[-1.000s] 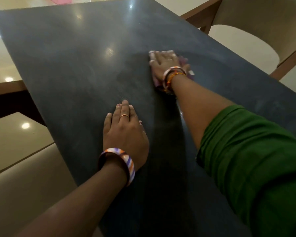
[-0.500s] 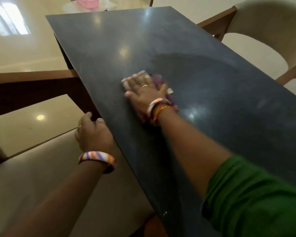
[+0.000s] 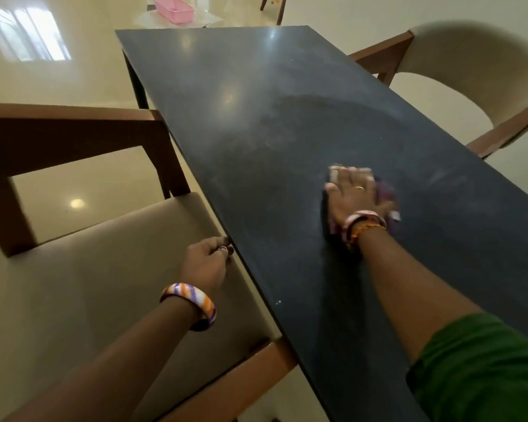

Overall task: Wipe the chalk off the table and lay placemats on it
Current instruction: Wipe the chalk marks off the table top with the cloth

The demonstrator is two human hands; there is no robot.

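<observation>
- Since half a second ago, right hand point(image 3: 352, 197) has slid rightward, fingers flat, pressing a purple-pink cloth point(image 3: 385, 194) onto the dark chalk-smeared table point(image 3: 256, 123).
- Left hand point(image 3: 206, 263) hangs loosely curled, holding nothing, at the table's edge above a beige cushioned wooden chair point(image 3: 83, 269).
- A pink plastic tray point(image 3: 173, 9) sits on the floor beyond.

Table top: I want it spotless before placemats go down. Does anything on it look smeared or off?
Yes. The table carries a pale chalky haze, with curved wipe smears beyond the right hand, which presses a cloth flat. No placemats are on it.
</observation>
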